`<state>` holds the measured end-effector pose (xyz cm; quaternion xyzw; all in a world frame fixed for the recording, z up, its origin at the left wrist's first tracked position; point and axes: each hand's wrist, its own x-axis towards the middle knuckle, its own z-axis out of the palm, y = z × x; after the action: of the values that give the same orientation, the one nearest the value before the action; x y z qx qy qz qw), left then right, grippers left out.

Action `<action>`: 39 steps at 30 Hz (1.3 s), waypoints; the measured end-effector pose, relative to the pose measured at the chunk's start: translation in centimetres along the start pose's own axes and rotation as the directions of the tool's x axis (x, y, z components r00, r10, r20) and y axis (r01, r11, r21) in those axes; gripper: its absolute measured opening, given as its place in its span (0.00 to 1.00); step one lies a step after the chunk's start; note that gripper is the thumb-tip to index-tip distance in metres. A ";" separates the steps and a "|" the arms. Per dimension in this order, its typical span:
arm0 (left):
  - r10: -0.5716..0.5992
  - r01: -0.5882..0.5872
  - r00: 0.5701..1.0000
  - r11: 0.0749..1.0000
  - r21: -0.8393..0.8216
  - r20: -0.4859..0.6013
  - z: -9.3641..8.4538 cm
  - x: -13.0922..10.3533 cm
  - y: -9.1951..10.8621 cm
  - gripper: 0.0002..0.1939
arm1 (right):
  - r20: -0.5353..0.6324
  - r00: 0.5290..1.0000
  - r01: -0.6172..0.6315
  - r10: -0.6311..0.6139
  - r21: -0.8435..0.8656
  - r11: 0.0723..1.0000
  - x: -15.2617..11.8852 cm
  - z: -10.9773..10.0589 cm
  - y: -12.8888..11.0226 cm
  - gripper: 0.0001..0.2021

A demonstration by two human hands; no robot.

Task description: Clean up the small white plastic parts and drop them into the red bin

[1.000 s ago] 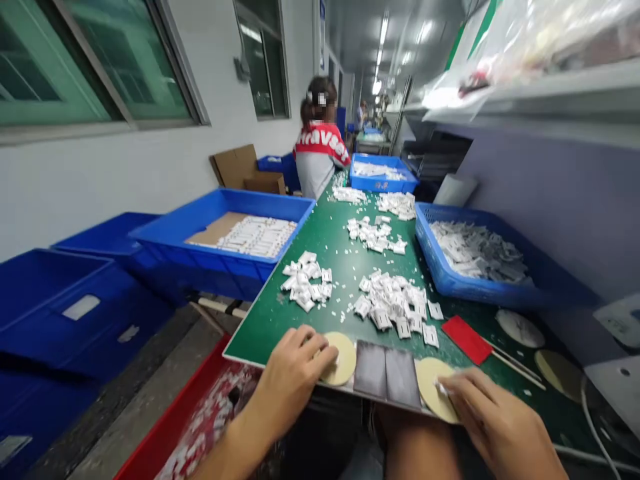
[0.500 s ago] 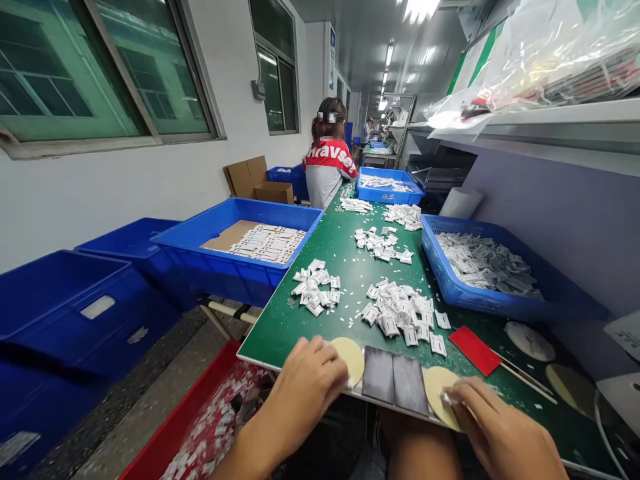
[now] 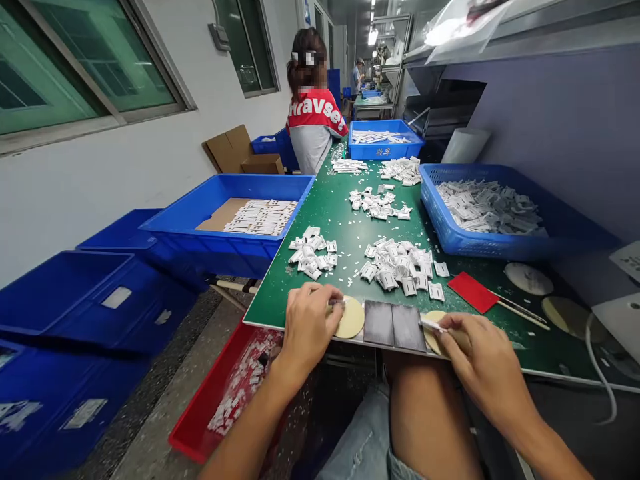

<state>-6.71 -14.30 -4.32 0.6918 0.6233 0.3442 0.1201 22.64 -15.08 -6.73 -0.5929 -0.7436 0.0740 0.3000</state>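
My left hand (image 3: 311,323) is closed in a pinch over the left yellow round pad (image 3: 352,319) at the table's front edge. A pale bit of a small plastic piece shows at its fingertips, mostly hidden. Between thumb and fingers, my right hand (image 3: 483,347) grips a small white plastic piece (image 3: 431,325), held against or just above the right yellow round pad (image 3: 433,340). Two dark grey rectangular pads (image 3: 393,325) lie side by side between the round ones. Just beyond them is a heap of white plastic pieces (image 3: 400,263), with a smaller pile (image 3: 313,253) to its left.
A blue basket (image 3: 480,243) of white pieces stands at right, near a red-bladed tool (image 3: 473,292). At left are a blue tray (image 3: 220,250) and stacked blue bins (image 3: 60,293). Below sits a red bin (image 3: 195,433). A person (image 3: 313,113) sits farther along the table (image 3: 270,303).
The view has tipped downward, showing more of my legs. My right hand's white piece now lies along the right pad's upper part, and my left fingers sit at the left pad's upper edge.
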 end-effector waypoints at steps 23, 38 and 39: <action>0.186 -0.222 0.964 0.954 0.199 0.188 -0.3 0.0 -0.7 0.11 | 0.149 0.988 0.120 -0.046 -0.532 0.838 -0.3 -1.5 -2.2 0.05; 0.288 -0.319 0.948 0.874 0.367 0.139 0.1 -0.6 -0.5 0.10 | 0.170 0.983 0.151 -0.073 -0.505 0.850 0.4 -1.9 -2.5 0.07; 0.288 -0.313 0.950 0.869 0.384 0.122 0.2 -0.6 -0.5 0.11 | 0.168 0.983 0.149 -0.073 -0.508 0.848 0.4 -2.0 -2.6 0.07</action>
<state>-6.95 -14.73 -4.91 0.8002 0.5612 0.2031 -0.0594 21.54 -15.99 -3.76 -0.6008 -0.7886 -0.1046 0.0792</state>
